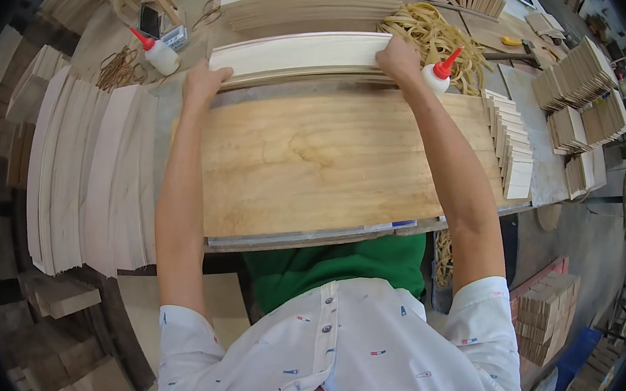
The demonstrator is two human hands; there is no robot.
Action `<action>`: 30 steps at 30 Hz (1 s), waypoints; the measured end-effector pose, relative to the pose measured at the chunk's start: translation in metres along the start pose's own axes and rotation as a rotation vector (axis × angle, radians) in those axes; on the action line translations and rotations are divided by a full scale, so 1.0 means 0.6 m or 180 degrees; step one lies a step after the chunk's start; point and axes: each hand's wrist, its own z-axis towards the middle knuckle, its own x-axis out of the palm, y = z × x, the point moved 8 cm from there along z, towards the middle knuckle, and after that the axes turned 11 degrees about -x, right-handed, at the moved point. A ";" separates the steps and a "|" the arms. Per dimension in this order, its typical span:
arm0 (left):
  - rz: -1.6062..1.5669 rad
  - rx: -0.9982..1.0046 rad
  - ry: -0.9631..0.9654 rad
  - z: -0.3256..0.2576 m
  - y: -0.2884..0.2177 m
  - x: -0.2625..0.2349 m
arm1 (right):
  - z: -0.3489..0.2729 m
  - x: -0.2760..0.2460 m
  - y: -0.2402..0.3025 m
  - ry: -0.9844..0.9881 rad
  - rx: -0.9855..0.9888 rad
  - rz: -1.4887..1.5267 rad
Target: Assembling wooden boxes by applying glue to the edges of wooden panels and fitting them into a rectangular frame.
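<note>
Both arms reach forward over a plywood board (pixel 316 162) on the table. A long stack of thin pale wood strips (pixel 300 55) lies just beyond that board. My left hand (pixel 202 83) is closed on the stack's left end, with the thumb over the near edge. At the opposite end, my right hand (pixel 403 57) is closed round the corner; its fingertips are partly hidden. Behind it stands a taller stack of similar wood strips (pixel 308 14). A white glue bottle (pixel 436 78) with a red nozzle is beside my right wrist, and another glue bottle (pixel 162 59) stands left of my left hand.
Tan bands (pixel 438 34) are heaped behind the right glue bottle. Small wood pieces (pixel 512 150) line the board's right side, with more stacked blocks (pixel 577 78) farther right. Long wood sheets (pixel 93 174) stand at the left. A phone (pixel 149 21) and brown rubber bands (pixel 120 70) lie back left.
</note>
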 end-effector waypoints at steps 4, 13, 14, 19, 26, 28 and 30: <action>-0.0528 0.0156 -0.0444 -0.067 0.034 -0.059 | -0.063 -0.032 0.053 -0.0275 -0.0662 0.0047; -0.0536 0.0156 -0.0324 -0.375 0.041 -0.016 | -0.364 -0.050 -0.095 -0.0407 -0.0786 0.0533; -0.0404 0.0124 -0.0229 -0.386 0.043 -0.003 | -0.374 -0.047 -0.103 -0.0384 -0.0802 0.0469; -0.0397 0.0031 -0.0241 -0.476 0.067 -0.022 | -0.450 -0.080 -0.103 0.0062 -0.0765 0.0552; 0.0216 -0.0174 0.0419 -0.562 0.097 -0.033 | -0.559 -0.082 -0.083 0.0394 -0.1052 0.0405; 0.0325 0.0036 0.0390 -0.550 0.101 -0.031 | -0.550 -0.079 -0.089 0.0365 -0.1067 0.0385; 0.0310 0.0241 0.0465 -0.529 0.104 -0.029 | -0.544 -0.077 -0.097 0.0406 -0.1095 0.0300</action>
